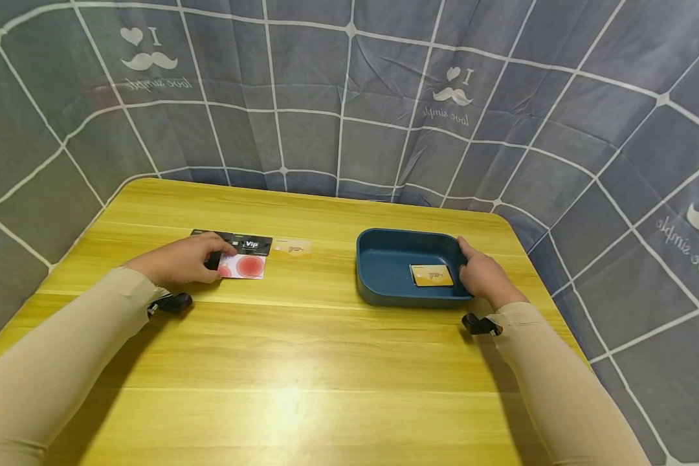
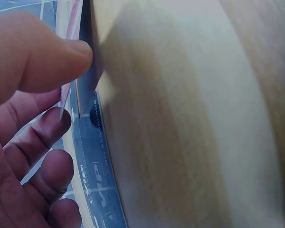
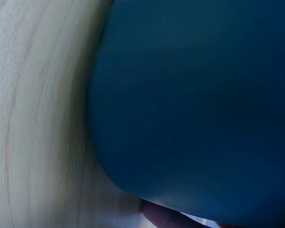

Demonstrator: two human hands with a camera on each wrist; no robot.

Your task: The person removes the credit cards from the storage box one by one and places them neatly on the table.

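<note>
Wooden table (image 1: 326, 349), left hand (image 1: 184, 262) pinching pink card (image 1: 248, 266) by its left edge, right hand (image 1: 487, 276) gripping blue bin (image 1: 408, 300).

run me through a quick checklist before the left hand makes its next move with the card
1. Left hand pinching the pink-and-white card: ok, thumb and fingers are at its edge.
2. That card clear of the black Vip card: cannot tell, the two meet in the head view.
3. Right hand steadying the blue tray: ok, it grips the right end.
4. Open space in the tray: ok, one gold card lies right of centre.
5. Left hand over the tray: not ok, it is well to the left.
</note>
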